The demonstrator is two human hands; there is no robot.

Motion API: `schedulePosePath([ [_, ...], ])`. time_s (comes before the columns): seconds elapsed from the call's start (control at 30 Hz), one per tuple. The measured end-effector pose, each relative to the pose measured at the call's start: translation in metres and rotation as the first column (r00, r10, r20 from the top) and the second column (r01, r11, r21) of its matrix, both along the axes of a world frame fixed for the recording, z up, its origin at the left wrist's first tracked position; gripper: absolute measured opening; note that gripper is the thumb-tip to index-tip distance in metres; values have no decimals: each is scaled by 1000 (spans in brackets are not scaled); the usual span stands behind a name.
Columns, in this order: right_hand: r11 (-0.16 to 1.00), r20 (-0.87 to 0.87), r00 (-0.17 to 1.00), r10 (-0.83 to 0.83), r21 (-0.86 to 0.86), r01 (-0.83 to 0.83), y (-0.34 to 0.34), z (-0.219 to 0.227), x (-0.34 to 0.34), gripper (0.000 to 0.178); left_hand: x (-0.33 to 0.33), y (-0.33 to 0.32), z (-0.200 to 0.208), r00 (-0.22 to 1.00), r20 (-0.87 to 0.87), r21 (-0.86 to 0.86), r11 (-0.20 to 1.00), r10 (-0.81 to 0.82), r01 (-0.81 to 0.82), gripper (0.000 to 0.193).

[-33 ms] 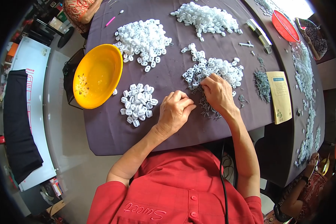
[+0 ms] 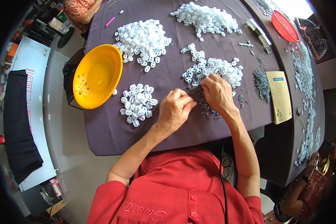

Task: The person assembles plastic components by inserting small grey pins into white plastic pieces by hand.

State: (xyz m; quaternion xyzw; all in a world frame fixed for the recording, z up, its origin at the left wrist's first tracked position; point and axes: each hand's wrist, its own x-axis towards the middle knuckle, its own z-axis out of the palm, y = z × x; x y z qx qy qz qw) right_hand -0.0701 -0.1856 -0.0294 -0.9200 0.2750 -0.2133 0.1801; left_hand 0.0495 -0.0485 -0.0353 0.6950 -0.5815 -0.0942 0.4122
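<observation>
My left hand [image 2: 174, 110] is closed over the dark cloth, its fingers curled in. Its thumb tip is smeared by motion, and whatever it may hold is hidden. Beside it on the right, my right hand [image 2: 216, 93] pinches at the near edge of a pile of small white oval pieces with holes [image 2: 229, 71]. What sits between those fingertips cannot be made out. Small grey pins [image 2: 209, 110] lie loose under and beside the right hand. Left of my left hand is a smaller heap of white oval pieces with dark markings [image 2: 138, 102].
Two larger white heaps [image 2: 143, 41] [image 2: 209, 18] lie farther back. A yellow bowl [image 2: 97, 78] leans at the left table edge. Rightward are more grey pins [image 2: 262, 86], a tan booklet [image 2: 280, 97] and a red basket [image 2: 285, 26] on another table. Other people sit nearby.
My left hand has shifted very slightly up, and its thumb tip has blurred. The right hand stays in the same place.
</observation>
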Motion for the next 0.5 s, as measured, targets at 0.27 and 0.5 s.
schedulePosePath([
  [0.27, 996, -62, 998, -6, -86, 0, 2, -4, -4, 8, 8, -49, -11, 976, 88, 28, 979, 198, -201, 10],
  [0.5, 998, 9, 1000, -3, -57, 4, 0, -5, -11, 8, 7, -62, -4, 976, 117, 191, 960, 185, -205, 11],
])
